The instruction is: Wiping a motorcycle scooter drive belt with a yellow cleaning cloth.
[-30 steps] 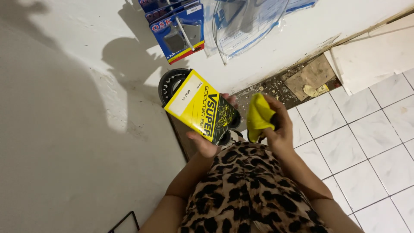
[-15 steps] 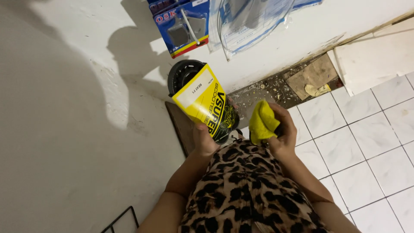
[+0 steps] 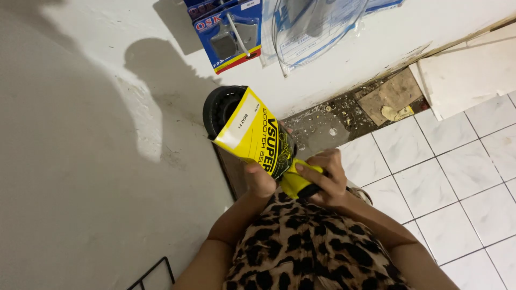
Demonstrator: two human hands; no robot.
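My left hand [image 3: 259, 180] grips the lower end of a yellow and black cardboard sleeve [image 3: 253, 134] wrapped round a black rubber belt [image 3: 220, 104], held up against the white wall. My right hand [image 3: 325, 180] is shut on a bunched yellow cloth [image 3: 296, 181] and presses it against the bottom corner of the sleeve, right beside my left hand. Both forearms come up from a leopard-print garment [image 3: 301, 252].
A blue blister pack [image 3: 228, 35] and clear plastic bags [image 3: 314, 27] hang on the wall above. The white tiled floor [image 3: 451, 182] lies to the right, with a broken patch of rubble [image 3: 349, 115] at the wall's foot. A black wire frame [image 3: 153, 274] shows at the bottom left.
My right hand has brought the yellow cloth leftward from beside the sleeve onto its lower corner. The sleeve has stayed in my left hand.
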